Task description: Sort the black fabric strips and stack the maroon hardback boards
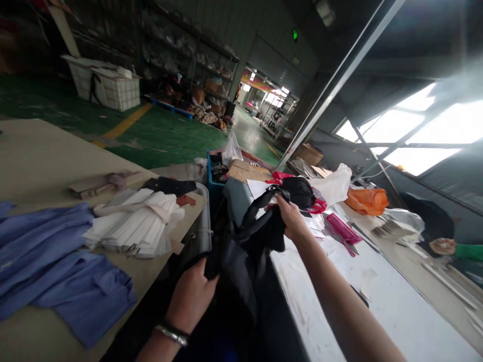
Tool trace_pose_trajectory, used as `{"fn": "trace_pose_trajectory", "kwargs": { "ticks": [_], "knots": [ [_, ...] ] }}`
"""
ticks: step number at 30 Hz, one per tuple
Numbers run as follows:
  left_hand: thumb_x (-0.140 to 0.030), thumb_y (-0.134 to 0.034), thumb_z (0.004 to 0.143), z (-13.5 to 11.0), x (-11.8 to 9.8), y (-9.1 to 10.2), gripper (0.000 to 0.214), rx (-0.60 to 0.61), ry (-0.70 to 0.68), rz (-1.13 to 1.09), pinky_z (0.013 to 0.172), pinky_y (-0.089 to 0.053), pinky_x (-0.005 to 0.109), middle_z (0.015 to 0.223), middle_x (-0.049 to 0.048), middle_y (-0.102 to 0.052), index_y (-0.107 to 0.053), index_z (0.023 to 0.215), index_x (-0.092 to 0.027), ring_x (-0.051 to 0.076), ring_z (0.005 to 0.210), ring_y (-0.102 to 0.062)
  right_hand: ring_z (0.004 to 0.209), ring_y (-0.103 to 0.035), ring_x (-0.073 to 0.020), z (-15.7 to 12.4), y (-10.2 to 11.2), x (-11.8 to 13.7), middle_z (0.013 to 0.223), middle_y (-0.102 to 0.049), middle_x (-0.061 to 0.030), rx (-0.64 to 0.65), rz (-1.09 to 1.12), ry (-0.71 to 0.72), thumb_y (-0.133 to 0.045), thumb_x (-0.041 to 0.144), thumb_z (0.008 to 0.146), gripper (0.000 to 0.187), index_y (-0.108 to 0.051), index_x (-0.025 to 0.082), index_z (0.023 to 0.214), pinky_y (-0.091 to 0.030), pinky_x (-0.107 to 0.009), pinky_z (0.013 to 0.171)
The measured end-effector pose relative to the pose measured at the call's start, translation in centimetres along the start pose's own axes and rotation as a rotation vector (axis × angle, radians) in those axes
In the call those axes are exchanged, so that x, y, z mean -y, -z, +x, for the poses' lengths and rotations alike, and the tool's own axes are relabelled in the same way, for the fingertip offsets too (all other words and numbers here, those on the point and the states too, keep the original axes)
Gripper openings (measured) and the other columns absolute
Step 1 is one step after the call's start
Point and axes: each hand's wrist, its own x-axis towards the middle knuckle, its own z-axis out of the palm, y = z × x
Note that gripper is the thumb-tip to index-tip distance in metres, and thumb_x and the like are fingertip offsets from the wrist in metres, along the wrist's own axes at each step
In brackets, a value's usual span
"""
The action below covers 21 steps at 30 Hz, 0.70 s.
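Observation:
Both of my hands grip a piece of black fabric (245,251) held up between two tables. My left hand (192,296), with a bracelet on its wrist, is closed on the fabric's lower edge. My right hand (289,216) is closed on its upper end, further away, above the edge of the white table (377,301). The fabric hangs dark and crumpled between them.
A beige table (37,156) on the left carries blue garments (53,266), a stack of white pleated fabric (139,226) and black pieces. The white table holds a pink tool (341,229), an orange bag (366,200), white bags and scraps. Another person's green sleeve (468,251) shows at far right.

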Motion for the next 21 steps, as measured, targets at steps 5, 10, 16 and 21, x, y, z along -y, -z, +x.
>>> {"fn": "trace_pose_trajectory", "kwargs": {
  "ticks": [5, 10, 16, 21],
  "knots": [
    [-0.015, -0.043, 0.085, 1.6, 1.7, 2.5, 0.017, -0.111, 0.035, 0.096, 0.07, -0.044, 0.024, 0.087, 0.0075, -0.069, -0.058, 0.093, -0.017, 0.019, 0.086, -0.064, 0.044, -0.042, -0.0091, -5.4, 5.9, -1.2, 0.052, -0.049, 0.0043, 0.434, -0.597, -0.072, -0.068, 0.031, 0.067, 0.023, -0.051, 0.017, 0.072, -0.031, -0.022, 0.043],
    [-0.011, -0.044, 0.081, 1.3, 1.1, 2.7, 0.013, -0.092, 0.019, 0.233, 0.067, -0.042, 0.023, 0.079, 0.0041, -0.067, -0.054, 0.085, -0.02, 0.019, 0.084, -0.064, 0.051, -0.045, -0.0118, -7.3, 8.5, -3.9, 0.053, -0.048, 0.0044, 0.134, -0.717, 0.062, -0.06, 0.013, 0.064, 0.013, -0.048, 0.019, 0.066, -0.034, -0.024, 0.049],
    [-0.005, -0.046, 0.078, -0.9, 0.0, -2.2, 0.018, 0.097, 0.019, 0.374, 0.069, -0.042, 0.03, 0.084, 0.013, -0.068, -0.057, 0.086, -0.016, 0.028, 0.086, -0.065, 0.046, -0.048, -0.0116, -6.2, 4.3, -3.0, 0.055, -0.05, 0.0003, -0.009, 0.608, -0.405, -0.042, 0.023, 0.087, 0.022, -0.05, 0.017, 0.067, -0.042, -0.024, 0.046],
    [-0.02, -0.049, 0.086, -2.7, -3.8, -6.9, 0.015, 0.281, 0.028, 0.218, 0.068, -0.044, 0.024, 0.088, 0.0086, -0.07, -0.062, 0.093, -0.017, 0.022, 0.088, -0.066, 0.04, -0.036, -0.0046, 0.3, 1.1, -4.4, 0.056, -0.042, 0.0066, -0.358, 0.679, -0.362, -0.04, 0.028, 0.094, 0.026, -0.051, 0.014, 0.075, -0.036, -0.017, 0.041]
  ]
}}
